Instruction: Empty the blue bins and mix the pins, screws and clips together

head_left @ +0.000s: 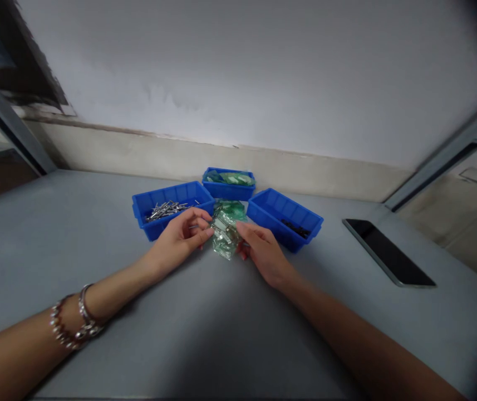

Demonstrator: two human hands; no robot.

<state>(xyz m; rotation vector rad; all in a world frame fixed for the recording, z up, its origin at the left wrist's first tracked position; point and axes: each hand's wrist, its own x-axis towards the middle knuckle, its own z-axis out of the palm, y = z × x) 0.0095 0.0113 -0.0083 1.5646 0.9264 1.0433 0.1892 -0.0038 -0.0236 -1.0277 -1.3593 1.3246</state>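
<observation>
My left hand and my right hand meet over a small pile of clear green plastic bags on the grey table. The left fingers are curled in a pinch on a thin metal piece at the pile's left edge. The right fingers are closed on one of the small bags at the pile's right side. Beaded bracelets circle my left wrist. Behind the left hand stands a blue bin of silvery metal screws.
A blue bin with green bags stands at the back centre. Another blue bin with a few dark parts sits to the right. A black phone lies flat at the far right. A pale wall rises behind the table.
</observation>
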